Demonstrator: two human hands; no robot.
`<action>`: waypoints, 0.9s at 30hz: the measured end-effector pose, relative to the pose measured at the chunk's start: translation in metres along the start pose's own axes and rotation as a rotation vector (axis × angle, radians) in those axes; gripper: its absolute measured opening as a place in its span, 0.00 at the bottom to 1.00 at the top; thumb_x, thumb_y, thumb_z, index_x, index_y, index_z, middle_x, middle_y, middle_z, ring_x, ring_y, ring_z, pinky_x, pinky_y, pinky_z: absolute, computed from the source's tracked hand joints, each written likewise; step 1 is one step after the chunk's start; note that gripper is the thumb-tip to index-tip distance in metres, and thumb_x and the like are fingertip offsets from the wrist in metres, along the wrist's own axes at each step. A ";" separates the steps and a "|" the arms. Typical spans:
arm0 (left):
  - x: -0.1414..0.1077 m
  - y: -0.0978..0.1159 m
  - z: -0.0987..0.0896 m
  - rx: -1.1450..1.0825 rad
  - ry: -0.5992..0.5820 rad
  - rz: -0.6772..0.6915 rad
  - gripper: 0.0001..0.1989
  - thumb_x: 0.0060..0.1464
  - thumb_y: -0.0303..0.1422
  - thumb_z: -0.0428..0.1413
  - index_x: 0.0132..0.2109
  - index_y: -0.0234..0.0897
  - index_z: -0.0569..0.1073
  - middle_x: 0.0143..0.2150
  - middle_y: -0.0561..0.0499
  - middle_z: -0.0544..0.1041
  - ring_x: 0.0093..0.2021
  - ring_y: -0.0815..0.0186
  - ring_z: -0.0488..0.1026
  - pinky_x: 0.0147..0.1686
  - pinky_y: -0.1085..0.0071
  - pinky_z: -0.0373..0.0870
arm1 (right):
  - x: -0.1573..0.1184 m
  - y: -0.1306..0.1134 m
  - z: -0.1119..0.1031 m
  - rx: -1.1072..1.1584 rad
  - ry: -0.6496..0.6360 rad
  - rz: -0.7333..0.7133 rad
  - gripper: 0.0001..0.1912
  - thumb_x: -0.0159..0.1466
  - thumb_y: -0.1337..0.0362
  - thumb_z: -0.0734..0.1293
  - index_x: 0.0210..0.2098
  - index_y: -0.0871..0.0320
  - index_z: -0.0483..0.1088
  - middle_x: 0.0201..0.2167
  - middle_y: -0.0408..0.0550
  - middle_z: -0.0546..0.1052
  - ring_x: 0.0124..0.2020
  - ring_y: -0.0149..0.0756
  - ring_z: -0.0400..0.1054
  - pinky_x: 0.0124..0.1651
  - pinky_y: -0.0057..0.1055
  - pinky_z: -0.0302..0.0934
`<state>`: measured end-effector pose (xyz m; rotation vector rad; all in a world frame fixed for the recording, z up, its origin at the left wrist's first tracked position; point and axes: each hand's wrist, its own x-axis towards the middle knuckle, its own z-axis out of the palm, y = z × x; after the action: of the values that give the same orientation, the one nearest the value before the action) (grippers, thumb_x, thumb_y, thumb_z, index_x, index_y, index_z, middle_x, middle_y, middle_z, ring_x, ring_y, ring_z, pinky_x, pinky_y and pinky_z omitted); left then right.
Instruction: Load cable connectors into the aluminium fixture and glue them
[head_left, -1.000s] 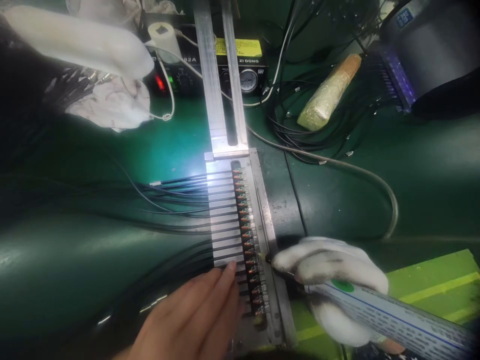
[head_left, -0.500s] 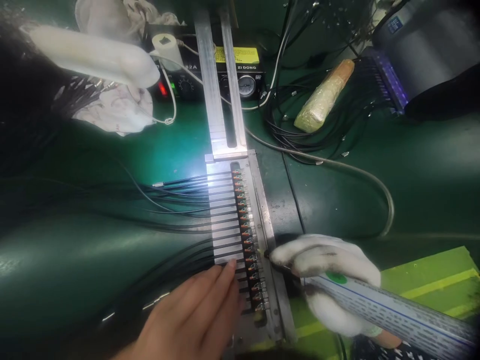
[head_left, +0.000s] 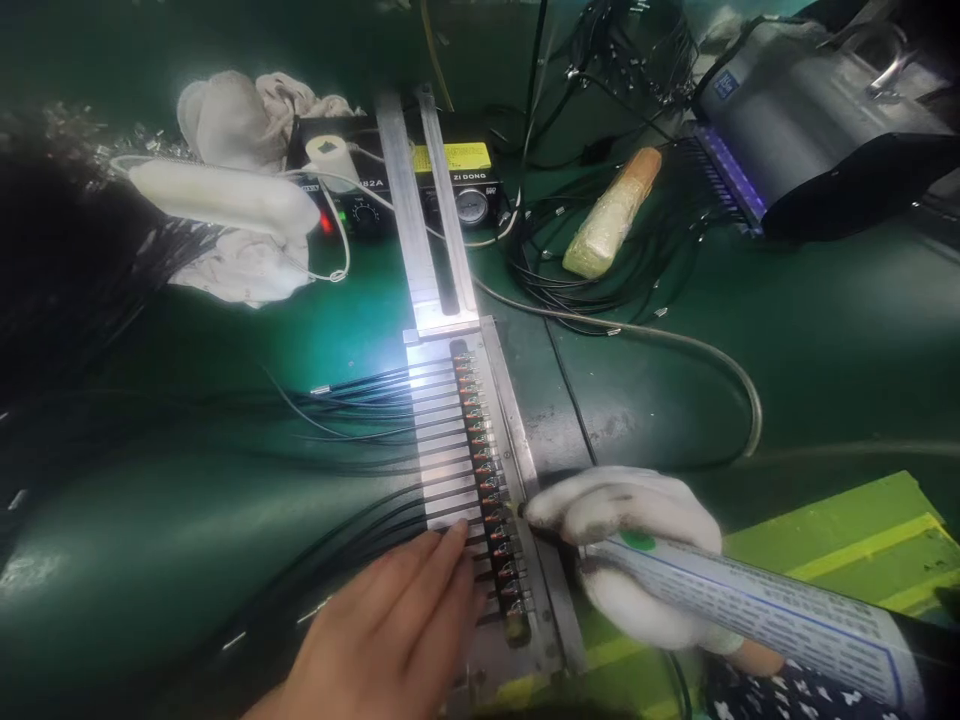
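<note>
My bare left hand (head_left: 394, 625) lies at the lower left part of a metal fixture (head_left: 442, 420), its fingers stretched out side by side with fingertips on the black cables (head_left: 450, 490). The thumb is hidden. Across the fixture's dark slot runs a row of small connector ends (head_left: 491, 500) with orange cores, one per cable. In a white glove, my right hand (head_left: 637, 560) is closed around a dispensing syringe (head_left: 750, 600) with a printed label and a green dot. Its dark front end points left at the connector row; whether the tip touches is not clear.
Behind the fixture stands a black dispenser box (head_left: 375, 215) with a gauge. A white lamp-like piece (head_left: 225, 200) hangs at left. Coiled cables (head_left: 585, 290), a film-wrapped handle (head_left: 611, 215) and a grey-black device (head_left: 817, 130) are at right. A yellow-green board (head_left: 840, 550) lies beneath my right arm.
The view has shifted, so the background sits lower and further left. Both hands keep nearly the same places on the fixture, and my right hand still holds the syringe.
</note>
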<state>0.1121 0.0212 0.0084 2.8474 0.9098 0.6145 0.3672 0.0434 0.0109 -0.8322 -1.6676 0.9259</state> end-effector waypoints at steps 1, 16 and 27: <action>0.000 0.000 0.000 0.002 0.001 0.003 0.08 0.63 0.27 0.56 0.47 0.32 0.78 0.53 0.41 0.80 0.54 0.58 0.76 0.58 0.65 0.73 | 0.000 0.000 0.000 0.005 0.002 -0.003 0.07 0.58 0.74 0.68 0.37 0.61 0.73 0.38 0.54 0.81 0.38 0.40 0.79 0.41 0.32 0.76; -0.002 0.003 0.004 0.013 0.015 0.014 0.11 0.66 0.26 0.50 0.47 0.31 0.77 0.53 0.39 0.80 0.55 0.55 0.75 0.55 0.61 0.73 | -0.005 0.000 0.000 -0.003 -0.005 -0.025 0.06 0.61 0.72 0.69 0.39 0.60 0.73 0.38 0.54 0.81 0.39 0.42 0.79 0.42 0.34 0.76; -0.001 0.005 0.009 0.035 0.062 0.025 0.07 0.64 0.25 0.54 0.44 0.29 0.77 0.49 0.37 0.81 0.48 0.53 0.80 0.49 0.59 0.77 | -0.009 -0.001 0.000 -0.022 -0.011 -0.011 0.08 0.62 0.69 0.70 0.41 0.59 0.73 0.40 0.55 0.81 0.41 0.44 0.78 0.43 0.38 0.76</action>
<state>0.1179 0.0168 0.0004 2.8901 0.9044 0.6994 0.3697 0.0350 0.0079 -0.8331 -1.6928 0.9070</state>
